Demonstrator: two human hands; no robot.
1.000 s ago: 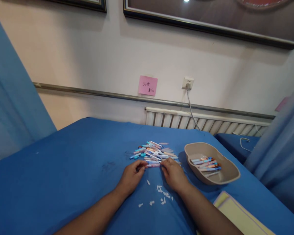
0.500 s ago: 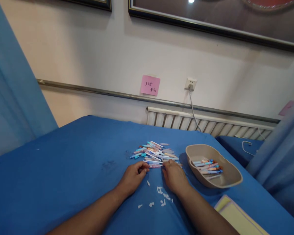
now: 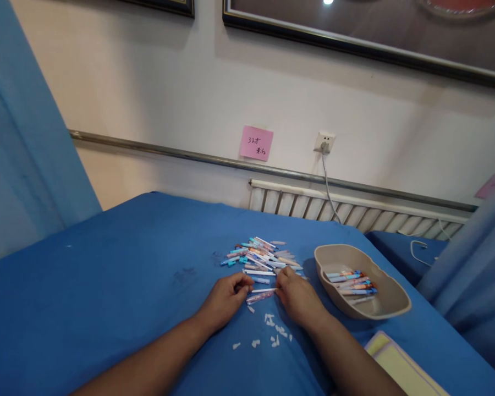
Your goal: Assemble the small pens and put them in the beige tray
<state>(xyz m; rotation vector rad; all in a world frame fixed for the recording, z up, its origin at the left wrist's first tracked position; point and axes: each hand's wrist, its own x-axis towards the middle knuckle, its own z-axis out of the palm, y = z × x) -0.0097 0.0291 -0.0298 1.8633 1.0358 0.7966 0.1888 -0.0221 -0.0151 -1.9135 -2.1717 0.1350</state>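
Observation:
My left hand is closed, fingers curled, beside the near edge of a pile of pens and pen parts. Whatever its fingertips hold is hidden. On the other side, my right hand has its fingers pinched at the right end of a thin white stick, which looks like a pen refill. A pink patterned pen barrel lies between the hands, just nearer to me than the stick. A blue pen part lies just beyond it. Small white pointed tips are scattered on the blue cloth nearer to me.
A beige basin with several pens in it stands to the right. Yellow paper or card lies at the front right of the blue-covered table. Behind are a radiator and a plugged-in cable.
The pink barrel and the blue part have come away from the pile towards me. A thin white stick now shows separately between the hands, which have barely moved.

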